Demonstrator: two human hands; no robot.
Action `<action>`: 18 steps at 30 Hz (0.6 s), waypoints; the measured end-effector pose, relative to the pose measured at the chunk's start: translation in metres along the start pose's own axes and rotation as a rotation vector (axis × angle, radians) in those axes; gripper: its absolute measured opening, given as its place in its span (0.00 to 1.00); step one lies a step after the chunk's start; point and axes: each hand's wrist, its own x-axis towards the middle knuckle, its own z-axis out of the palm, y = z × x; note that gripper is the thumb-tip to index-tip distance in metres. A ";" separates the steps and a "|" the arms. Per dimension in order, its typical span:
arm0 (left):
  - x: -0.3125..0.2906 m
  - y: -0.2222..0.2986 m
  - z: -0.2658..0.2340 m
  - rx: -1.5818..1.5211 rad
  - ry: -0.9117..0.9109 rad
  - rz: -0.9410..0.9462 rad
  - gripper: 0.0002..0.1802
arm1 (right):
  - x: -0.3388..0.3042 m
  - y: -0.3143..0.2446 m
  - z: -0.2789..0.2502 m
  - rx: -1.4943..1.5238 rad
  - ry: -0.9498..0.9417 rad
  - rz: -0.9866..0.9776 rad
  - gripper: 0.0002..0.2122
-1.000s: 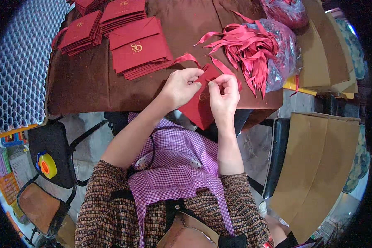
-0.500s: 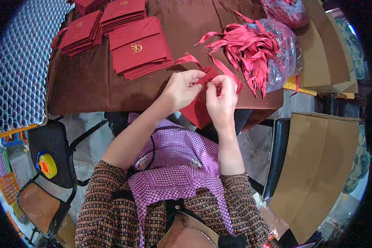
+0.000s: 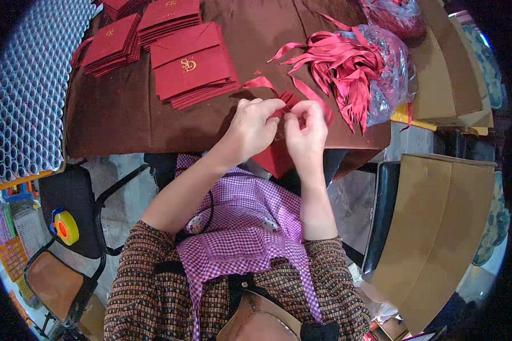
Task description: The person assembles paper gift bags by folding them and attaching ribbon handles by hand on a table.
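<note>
Over the table's front edge, a red paper bag (image 3: 274, 159) hangs tilted between my hands. My left hand (image 3: 251, 126) pinches it near its upper edge, thumb and forefinger closed. Close beside it, my right hand (image 3: 305, 129) has its fingertips pinched together at the bag's top, on a red ribbon as far as I can see; the exact grip is hidden behind the fingers. One ribbon end (image 3: 260, 83) curls out to the left on the cloth. Another stretch of ribbon (image 3: 308, 94) runs behind my right hand.
Stacks of flat red bags (image 3: 194, 63) with gold print lie at the far left. A heap of red ribbons (image 3: 347, 62) spills from a clear plastic bag (image 3: 389, 71) on the right. Cardboard (image 3: 438, 227) stands at the right; a chair with a tape roll (image 3: 67, 228) is at the left.
My left hand has turned slightly, its fingers moving further over the bag's upper edge and covering more of it. My right hand stays nearly in place, still pinching.
</note>
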 end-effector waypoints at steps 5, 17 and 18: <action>-0.001 0.009 -0.002 0.046 0.011 0.050 0.14 | 0.000 -0.011 -0.005 0.034 -0.021 0.085 0.05; 0.022 0.024 -0.038 -0.594 -0.326 -0.375 0.18 | -0.002 0.003 -0.036 0.047 0.071 -0.044 0.10; 0.023 0.024 -0.038 -0.589 -0.324 -0.371 0.18 | -0.004 0.002 -0.039 0.055 0.077 -0.025 0.10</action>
